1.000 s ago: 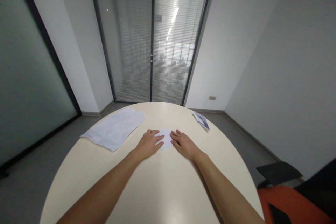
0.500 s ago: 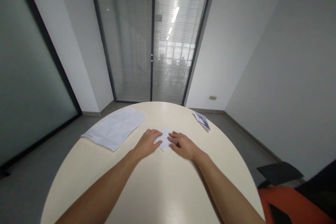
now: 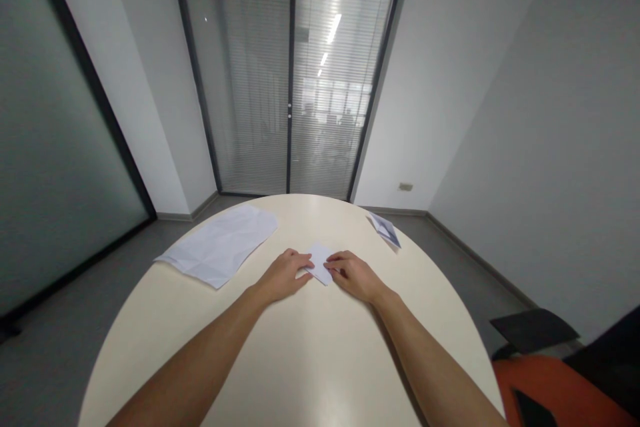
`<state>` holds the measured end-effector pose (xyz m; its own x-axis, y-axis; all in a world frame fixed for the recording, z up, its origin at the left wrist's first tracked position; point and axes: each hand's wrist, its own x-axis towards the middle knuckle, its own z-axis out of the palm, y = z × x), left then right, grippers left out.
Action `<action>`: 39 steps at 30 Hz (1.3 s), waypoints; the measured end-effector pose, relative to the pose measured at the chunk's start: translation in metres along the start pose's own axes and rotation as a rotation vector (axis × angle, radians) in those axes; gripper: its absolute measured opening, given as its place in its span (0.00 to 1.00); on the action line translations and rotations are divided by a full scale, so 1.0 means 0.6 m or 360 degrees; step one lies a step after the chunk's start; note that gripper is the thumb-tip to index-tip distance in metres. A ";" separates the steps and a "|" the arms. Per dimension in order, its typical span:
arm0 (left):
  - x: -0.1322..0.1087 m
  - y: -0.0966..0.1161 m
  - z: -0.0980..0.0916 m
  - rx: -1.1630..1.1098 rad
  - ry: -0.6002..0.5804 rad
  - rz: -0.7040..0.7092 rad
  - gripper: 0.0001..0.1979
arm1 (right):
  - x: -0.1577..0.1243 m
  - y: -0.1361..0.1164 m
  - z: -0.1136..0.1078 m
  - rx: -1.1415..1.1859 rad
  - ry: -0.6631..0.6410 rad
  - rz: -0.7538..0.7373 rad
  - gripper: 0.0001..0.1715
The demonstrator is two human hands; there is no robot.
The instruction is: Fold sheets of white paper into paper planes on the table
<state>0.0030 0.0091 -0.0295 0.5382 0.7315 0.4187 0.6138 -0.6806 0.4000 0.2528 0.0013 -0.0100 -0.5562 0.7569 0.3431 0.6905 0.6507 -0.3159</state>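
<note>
A small folded piece of white paper (image 3: 319,263) lies on the table between my hands, one corner pointing towards me. My left hand (image 3: 285,273) holds its left edge, the fingertips on top and the thumb a little nearer to me. At the right edge, my right hand (image 3: 354,276) has its thumb and fingers pinched together on the paper. The fingers cover both side corners, so the folds there are hidden.
A large creased white sheet (image 3: 225,243) lies at the table's far left. Near the far right edge rests another folded paper (image 3: 385,229), partly raised. The round cream table (image 3: 290,360) has an orange chair (image 3: 537,387) at its right. Glass doors stand beyond.
The small folded paper has turned slightly and shifted a little to the right. My right fingers have drawn together at its right edge, and my left fingertips have moved slightly right with it.
</note>
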 end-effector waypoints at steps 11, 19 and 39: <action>0.003 0.000 0.001 0.0015 0.0013 -0.0021 0.11 | -0.002 -0.019 -0.018 0.0153 -0.0143 -0.0118 0.14; 0.005 0.004 -0.001 0.0008 0.0023 0.0001 0.10 | 0.001 -0.024 -0.010 0.0154 -0.0131 -0.0249 0.14; 0.006 0.017 -0.002 0.0094 0.0044 -0.0060 0.09 | 0.005 -0.024 -0.005 0.0262 -0.0082 -0.0179 0.17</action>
<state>0.0106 0.0046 -0.0230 0.4985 0.7546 0.4266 0.6668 -0.6483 0.3675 0.2426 -0.0057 -0.0015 -0.6514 0.6781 0.3403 0.5401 0.7295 -0.4197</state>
